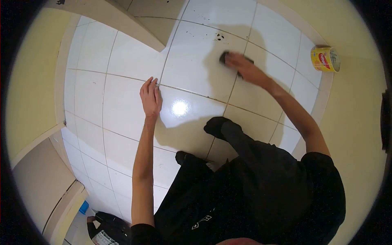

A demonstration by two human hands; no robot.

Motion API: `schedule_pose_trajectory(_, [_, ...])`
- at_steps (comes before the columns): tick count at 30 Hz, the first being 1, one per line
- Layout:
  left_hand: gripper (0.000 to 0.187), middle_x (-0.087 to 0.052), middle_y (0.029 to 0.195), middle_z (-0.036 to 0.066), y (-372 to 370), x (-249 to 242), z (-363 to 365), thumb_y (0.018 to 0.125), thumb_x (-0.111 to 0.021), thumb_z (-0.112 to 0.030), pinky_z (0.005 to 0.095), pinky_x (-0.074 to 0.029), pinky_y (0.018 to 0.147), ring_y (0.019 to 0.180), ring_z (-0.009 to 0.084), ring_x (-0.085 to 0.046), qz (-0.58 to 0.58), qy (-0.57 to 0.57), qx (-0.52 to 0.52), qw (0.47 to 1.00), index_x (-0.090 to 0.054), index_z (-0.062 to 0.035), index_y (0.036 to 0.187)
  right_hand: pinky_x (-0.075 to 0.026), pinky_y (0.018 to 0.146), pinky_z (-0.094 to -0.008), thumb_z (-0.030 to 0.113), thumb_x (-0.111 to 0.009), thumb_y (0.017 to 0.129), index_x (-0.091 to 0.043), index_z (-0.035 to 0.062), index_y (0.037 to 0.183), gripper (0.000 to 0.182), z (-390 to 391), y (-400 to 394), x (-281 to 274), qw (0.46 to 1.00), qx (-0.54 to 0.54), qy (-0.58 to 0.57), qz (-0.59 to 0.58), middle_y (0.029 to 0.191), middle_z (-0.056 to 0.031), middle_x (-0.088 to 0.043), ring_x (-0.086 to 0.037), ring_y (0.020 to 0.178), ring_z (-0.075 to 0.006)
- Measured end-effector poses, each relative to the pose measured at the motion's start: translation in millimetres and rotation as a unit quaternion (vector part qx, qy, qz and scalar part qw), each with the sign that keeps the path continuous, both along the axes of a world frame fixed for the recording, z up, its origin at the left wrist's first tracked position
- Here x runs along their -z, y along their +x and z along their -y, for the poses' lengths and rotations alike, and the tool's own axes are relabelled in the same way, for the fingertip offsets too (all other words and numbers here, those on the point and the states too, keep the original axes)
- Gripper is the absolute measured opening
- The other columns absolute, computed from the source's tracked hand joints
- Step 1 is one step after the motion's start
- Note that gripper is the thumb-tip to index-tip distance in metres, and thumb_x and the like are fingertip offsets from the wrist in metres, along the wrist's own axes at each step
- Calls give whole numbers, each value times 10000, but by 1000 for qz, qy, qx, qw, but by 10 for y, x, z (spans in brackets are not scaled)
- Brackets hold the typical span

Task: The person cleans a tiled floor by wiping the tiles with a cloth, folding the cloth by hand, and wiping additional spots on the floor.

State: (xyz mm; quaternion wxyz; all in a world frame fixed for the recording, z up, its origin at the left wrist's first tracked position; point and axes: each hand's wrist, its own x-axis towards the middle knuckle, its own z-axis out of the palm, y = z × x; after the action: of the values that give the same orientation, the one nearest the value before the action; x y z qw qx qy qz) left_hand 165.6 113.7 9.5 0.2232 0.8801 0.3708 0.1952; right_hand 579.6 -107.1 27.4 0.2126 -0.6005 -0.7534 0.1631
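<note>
My left hand [151,98] rests on the white tiled floor [126,98], fingers stretched out and nothing in them. Over to the right, my right hand [247,70] is smeared by motion and closed over a dark, longish object [223,58] low at the floor. Its ends stick out on both sides of the hand, but blur hides its kind. Small dark flakes [220,37] lie on the tiles beyond that hand, with finer specks scattered around them.
A yellow tin with a red label [324,59] stands by the right wall. The corner of a pale wall or panel [157,43] juts in at the top. My black-socked foot [215,127] is close by. A black bag [110,228] lies at bottom left, near something blue [84,207].
</note>
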Motion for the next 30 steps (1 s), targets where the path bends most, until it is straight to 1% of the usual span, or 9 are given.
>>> schedule_pose_trajectory(2, [351,-555,1473,112,11,-12,10,1063,-491,-135,465,-352,1173,1361,335,-474,-5,-3,-7,1000,-632,-81,1379,-248,1308,-470,-93,-595,804,-486,90,1541,767,174,-261,4,988,-60,-64,127,1655,-152,-375,-301,1561,-345])
schedule_pose_trajectory(9, [354,-558,1473,107,17,5,0,1056,-494,-123,463,-352,1173,1360,331,-476,-11,2,-6,1000,-629,-81,1380,-247,1313,-467,-70,-663,762,-452,132,1566,855,-353,78,163,993,-93,-18,66,1660,-143,-362,-289,1567,-342])
schedule_pose_trajectory(13, [364,-541,1484,128,24,-12,1,1068,-466,-124,475,-347,1187,1376,341,-463,-19,-9,-5,1000,-618,-74,1395,-252,1310,-448,-86,-658,747,-460,111,1557,857,-793,423,229,993,-54,20,107,1659,-156,-356,-300,1564,-334])
schedule_pose_trajectory(18, [370,-529,1494,134,20,-29,4,1070,-464,-125,478,-346,1192,1387,344,-453,-22,-26,-15,999,-613,-86,1406,-257,1309,-451,-115,-590,799,-528,83,1502,733,-1071,657,100,995,71,53,35,1605,-159,-439,-347,1529,-370])
schedule_pose_trajectory(22, [368,-531,1494,131,11,-18,3,1072,-464,-130,475,-349,1186,1375,345,-460,-16,-20,-12,1000,-614,-97,1406,-258,1307,-465,-107,-578,810,-522,88,1509,728,-911,260,-174,994,68,71,47,1610,-157,-437,-332,1538,-386])
schedule_pose_trajectory(23, [367,-531,1495,131,9,-11,-1,1073,-463,-132,474,-350,1184,1372,346,-462,-14,-20,-12,1000,-615,-99,1406,-246,1308,-485,-98,-592,786,-512,94,1519,762,-849,197,98,992,24,122,32,1619,-157,-427,-296,1559,-379])
schedule_pose_trajectory(26, [365,-537,1488,133,4,3,-11,1072,-464,-139,476,-354,1180,1361,349,-471,-18,-17,-10,1000,-617,-93,1401,-251,1306,-489,-69,-609,769,-517,131,1519,781,-662,-440,246,998,-48,27,26,1649,-135,-393,-291,1567,-352])
schedule_pose_trajectory(28, [364,-540,1485,136,10,-5,-12,1070,-465,-141,479,-355,1177,1359,351,-473,-11,-16,-10,1000,-620,-89,1395,-282,1294,-479,-83,-609,772,-535,130,1506,768,-721,-790,324,991,-100,62,59,1639,-143,-401,-326,1549,-356])
schedule_pose_trajectory(30, [363,-542,1483,138,5,-4,-9,1068,-465,-140,481,-356,1176,1360,352,-474,-10,-17,-7,1000,-622,-86,1390,-300,1283,-474,-89,-609,776,-553,126,1493,751,-970,-881,372,996,-84,39,9,1619,-149,-427,-344,1537,-357])
